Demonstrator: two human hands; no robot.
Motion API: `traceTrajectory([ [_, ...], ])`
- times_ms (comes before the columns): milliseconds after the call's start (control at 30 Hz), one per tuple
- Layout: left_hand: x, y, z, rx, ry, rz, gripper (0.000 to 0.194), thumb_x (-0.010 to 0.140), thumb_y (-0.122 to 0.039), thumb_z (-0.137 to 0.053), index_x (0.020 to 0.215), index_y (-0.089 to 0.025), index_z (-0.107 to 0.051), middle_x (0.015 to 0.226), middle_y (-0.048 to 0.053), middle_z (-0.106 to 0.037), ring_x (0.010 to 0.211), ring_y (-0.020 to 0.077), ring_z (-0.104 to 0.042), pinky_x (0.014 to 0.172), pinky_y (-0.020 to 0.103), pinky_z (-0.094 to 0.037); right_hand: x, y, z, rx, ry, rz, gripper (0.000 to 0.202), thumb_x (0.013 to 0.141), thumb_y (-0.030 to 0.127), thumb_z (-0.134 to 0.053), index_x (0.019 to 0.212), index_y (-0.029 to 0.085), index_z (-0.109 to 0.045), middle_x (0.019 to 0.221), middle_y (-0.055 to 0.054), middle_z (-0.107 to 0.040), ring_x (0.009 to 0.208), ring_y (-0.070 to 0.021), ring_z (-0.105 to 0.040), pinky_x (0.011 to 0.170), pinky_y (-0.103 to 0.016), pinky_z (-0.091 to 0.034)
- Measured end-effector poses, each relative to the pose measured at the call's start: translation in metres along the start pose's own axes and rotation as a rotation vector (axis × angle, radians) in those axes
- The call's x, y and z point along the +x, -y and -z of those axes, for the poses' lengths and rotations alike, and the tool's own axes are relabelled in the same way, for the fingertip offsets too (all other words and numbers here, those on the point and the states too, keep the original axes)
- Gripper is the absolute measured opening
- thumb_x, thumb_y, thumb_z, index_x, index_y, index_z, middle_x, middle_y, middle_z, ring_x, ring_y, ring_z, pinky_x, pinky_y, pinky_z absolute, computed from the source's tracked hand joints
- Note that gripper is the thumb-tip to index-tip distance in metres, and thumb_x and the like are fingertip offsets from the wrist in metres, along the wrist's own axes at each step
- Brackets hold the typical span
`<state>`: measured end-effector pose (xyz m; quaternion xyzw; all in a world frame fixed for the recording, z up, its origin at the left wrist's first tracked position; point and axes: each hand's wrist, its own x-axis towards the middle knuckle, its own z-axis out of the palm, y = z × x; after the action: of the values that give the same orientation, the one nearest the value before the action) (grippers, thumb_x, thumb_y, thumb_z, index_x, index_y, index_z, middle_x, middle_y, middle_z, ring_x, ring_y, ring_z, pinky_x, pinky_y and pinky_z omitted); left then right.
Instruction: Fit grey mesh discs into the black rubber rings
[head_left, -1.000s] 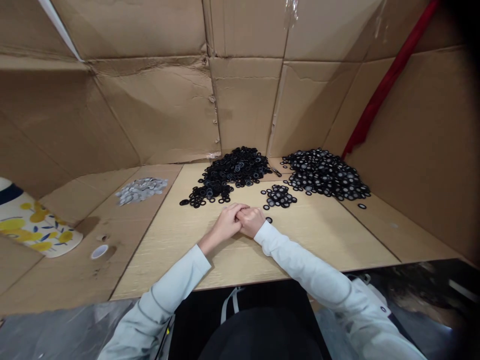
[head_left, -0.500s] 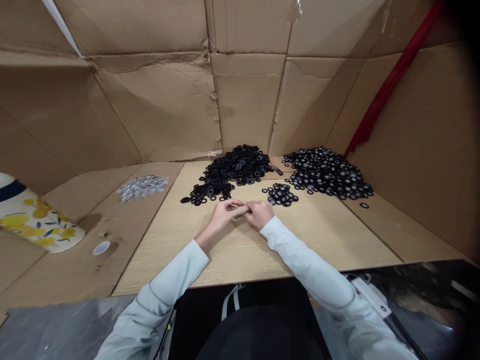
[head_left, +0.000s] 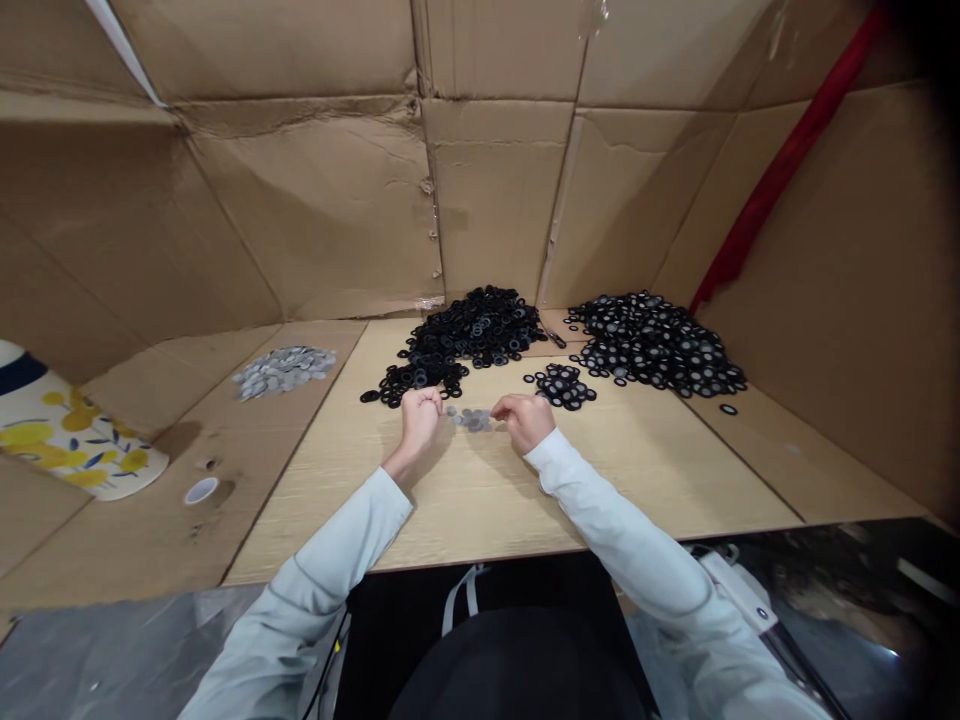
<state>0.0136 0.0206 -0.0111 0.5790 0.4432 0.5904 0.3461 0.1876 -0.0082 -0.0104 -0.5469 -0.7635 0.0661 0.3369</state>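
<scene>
My left hand (head_left: 421, 420) is closed with its fingers curled in, at the near edge of a heap of black rings (head_left: 476, 328); anything inside it is hidden. My right hand (head_left: 527, 421) has thumb and fingers together at the right side of a small group of grey discs (head_left: 474, 419) on the board. Whether a disc is between its fingertips is too small to tell. Just beyond the right hand lies a small pile of black rings with grey centres (head_left: 562, 386).
A bigger pile of grey-centred rings (head_left: 656, 345) is at the back right, one loose ring (head_left: 728, 410) beside it. Silvery discs (head_left: 285, 371) lie at left, near a tape roll (head_left: 202, 490) and a patterned cylinder (head_left: 82, 430). Cardboard walls (head_left: 495, 200) enclose the back and sides.
My hands were together over the board and have parted, the left moving left and curling closed. The grey discs between them now show, where the fingers covered them before.
</scene>
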Motion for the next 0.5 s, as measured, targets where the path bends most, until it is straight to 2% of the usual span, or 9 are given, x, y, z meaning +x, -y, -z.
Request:
traceTrajectory([
  [133,0.002,-0.002,0.002,-0.037,-0.019,0.019,0.018,0.049,-0.007,-0.034,0.034,-0.017,-0.035,0.037,-0.005,-0.029,0.041,0.0076,-0.028,0.044,0.021,-0.023,-0.004,0.005,-0.001,0.040,-0.230,0.001,0.022,0.070,0.010,-0.043,0.060,0.016,-0.062,0.061,-0.002,-0.064,0.055,-0.0113,-0.056,0.058,-0.021,-0.042],
  [233,-0.004,-0.012,-0.003,-0.063,0.095,-0.006,0.019,0.056,-0.007,-0.041,0.041,-0.016,-0.047,0.043,-0.003,-0.043,0.046,0.0084,-0.039,0.048,0.021,-0.031,-0.005,0.008,-0.002,0.136,-0.350,0.028,0.020,0.074,0.028,-0.053,0.060,0.016,-0.060,0.057,-0.001,-0.060,0.047,-0.0093,-0.049,0.052,-0.021,-0.039],
  [300,-0.011,-0.020,-0.007,-0.160,0.187,0.007,0.011,0.061,-0.011,-0.052,0.061,-0.016,-0.061,0.063,-0.001,-0.059,0.059,0.0102,-0.051,0.057,0.022,-0.040,-0.004,0.008,-0.003,0.210,-0.361,0.033,0.026,0.073,0.039,-0.058,0.059,0.016,-0.060,0.056,0.000,-0.059,0.045,-0.0087,-0.046,0.051,-0.022,-0.038],
  [333,-0.014,-0.024,-0.010,-0.223,0.251,0.033,0.017,0.062,-0.015,-0.058,0.077,-0.018,-0.065,0.078,0.001,-0.064,0.071,0.0124,-0.056,0.065,0.023,-0.043,-0.004,0.007,-0.003,0.243,-0.355,0.027,0.029,0.071,0.042,-0.060,0.058,0.017,-0.060,0.055,0.000,-0.059,0.046,-0.0088,-0.046,0.051,-0.022,-0.038],
  [367,-0.017,-0.026,-0.012,-0.290,0.318,0.077,0.022,0.063,-0.019,-0.061,0.085,-0.018,-0.066,0.086,0.003,-0.065,0.077,0.0143,-0.058,0.069,0.025,-0.044,-0.004,0.007,-0.004,0.279,-0.342,0.012,0.031,0.070,0.045,-0.061,0.058,0.017,-0.060,0.055,0.000,-0.059,0.046,-0.0091,-0.047,0.051,-0.022,-0.037],
  [433,-0.021,-0.029,-0.014,-0.416,0.430,0.171,0.022,0.066,-0.027,-0.064,0.085,-0.017,-0.067,0.088,0.006,-0.067,0.080,0.0170,-0.061,0.074,0.029,-0.046,-0.003,0.006,-0.004,0.378,-0.298,-0.045,0.033,0.068,0.048,-0.062,0.059,0.017,-0.061,0.055,-0.001,-0.059,0.048,-0.0097,-0.047,0.050,-0.023,-0.037],
  [500,-0.023,-0.029,-0.014,-0.498,0.480,0.230,0.020,0.065,-0.029,-0.065,0.080,-0.016,-0.069,0.085,0.007,-0.068,0.078,0.0186,-0.063,0.076,0.032,-0.047,-0.002,0.007,-0.004,0.516,-0.228,-0.107,0.035,0.067,0.051,-0.062,0.061,0.016,-0.062,0.055,0.000,-0.058,0.048,-0.0100,-0.047,0.049,-0.023,-0.037],
])
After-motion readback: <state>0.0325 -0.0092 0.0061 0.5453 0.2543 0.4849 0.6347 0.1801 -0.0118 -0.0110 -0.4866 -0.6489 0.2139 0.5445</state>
